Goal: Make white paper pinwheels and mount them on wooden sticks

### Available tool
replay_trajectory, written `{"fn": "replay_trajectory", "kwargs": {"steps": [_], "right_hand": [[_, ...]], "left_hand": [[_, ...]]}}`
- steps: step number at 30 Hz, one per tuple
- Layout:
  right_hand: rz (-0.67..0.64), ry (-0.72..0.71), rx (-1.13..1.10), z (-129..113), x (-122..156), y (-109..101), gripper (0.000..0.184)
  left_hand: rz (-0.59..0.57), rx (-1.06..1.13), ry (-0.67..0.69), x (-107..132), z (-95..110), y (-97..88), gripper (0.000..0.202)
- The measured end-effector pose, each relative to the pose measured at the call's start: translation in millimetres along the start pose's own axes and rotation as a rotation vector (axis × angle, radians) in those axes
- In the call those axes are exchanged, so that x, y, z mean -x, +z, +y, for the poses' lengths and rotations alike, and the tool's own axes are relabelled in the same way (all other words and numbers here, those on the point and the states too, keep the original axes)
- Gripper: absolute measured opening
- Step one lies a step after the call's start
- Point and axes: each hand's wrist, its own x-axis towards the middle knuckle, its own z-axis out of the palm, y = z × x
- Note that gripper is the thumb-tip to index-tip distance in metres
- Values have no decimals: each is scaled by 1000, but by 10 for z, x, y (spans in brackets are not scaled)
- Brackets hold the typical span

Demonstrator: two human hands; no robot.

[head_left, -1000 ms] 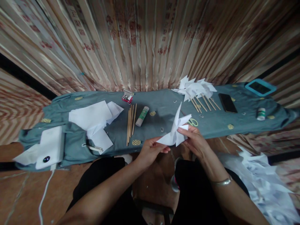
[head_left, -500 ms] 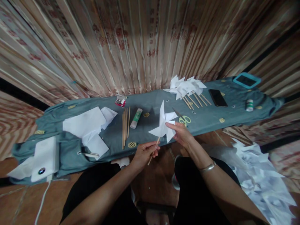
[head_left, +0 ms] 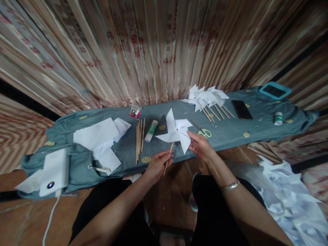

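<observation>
A white paper pinwheel [head_left: 181, 131] with a small metal pin at its centre faces me above the front of the cloth-covered table. My right hand [head_left: 201, 145] pinches its right-hand blade between thumb and fingers. Below it, my left hand [head_left: 160, 163] is closed round a thin wooden stick [head_left: 171, 148]. The stick's upper end comes close to the pinwheel's lower edge; whether the two are joined I cannot tell. Green-handled scissors [head_left: 205, 132] lie just beyond my right hand. A glue stick [head_left: 151, 131] and several loose wooden sticks [head_left: 139, 140] lie beyond my left.
Pinwheels on sticks [head_left: 208, 97] lie at the back, beside a black phone [head_left: 241, 109]. White paper sheets [head_left: 97, 133], a red box of pins [head_left: 134, 112] and a white corded device [head_left: 54, 171] are left. A heap of paper pinwheels [head_left: 289, 201] stands at lower right.
The pinwheel has turned to face me, so its centre pin now shows. My right hand has shifted its hold on the blade. The stick's top end has come into sight.
</observation>
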Motion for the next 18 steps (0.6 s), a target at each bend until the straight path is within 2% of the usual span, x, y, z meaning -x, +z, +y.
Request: {"fn": "replay_trajectory", "kwargs": {"steps": [4, 11, 18], "right_hand": [[22, 8, -19, -4, 30, 25, 35], [10, 46, -23, 2, 55, 85, 31], [-30, 50, -13, 34, 74, 121, 30]], "left_hand": [[1, 37, 28, -24, 20, 23, 22], [14, 51, 66, -64, -1, 34, 28], [-12, -72, 146, -108, -38, -6, 31]]}}
